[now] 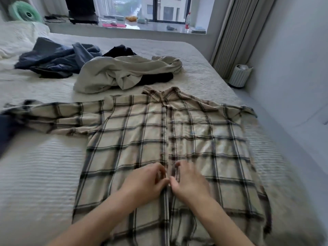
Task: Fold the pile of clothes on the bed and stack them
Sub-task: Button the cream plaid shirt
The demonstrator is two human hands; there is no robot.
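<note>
A beige plaid shirt [204, 139] lies front up and spread flat on the bed [44, 174], collar away from me, its left sleeve stretched out to the side. My left hand [147, 181] and my right hand [190, 181] meet on the button placket low on the shirt. The fingers of both hands are curled and pinch the placket edges. Beyond the shirt lies a crumpled cream garment [124, 73] over a black one [156, 78]. A heap of dark blue clothes [56, 59] sits further left.
A dark blue piece of cloth [7, 132] shows at the left edge. White pillows [16, 38] lie at the head of the bed. A small ribbed bin [239, 75] stands on the floor by the curtain, right of the bed. The windowsill holds small items.
</note>
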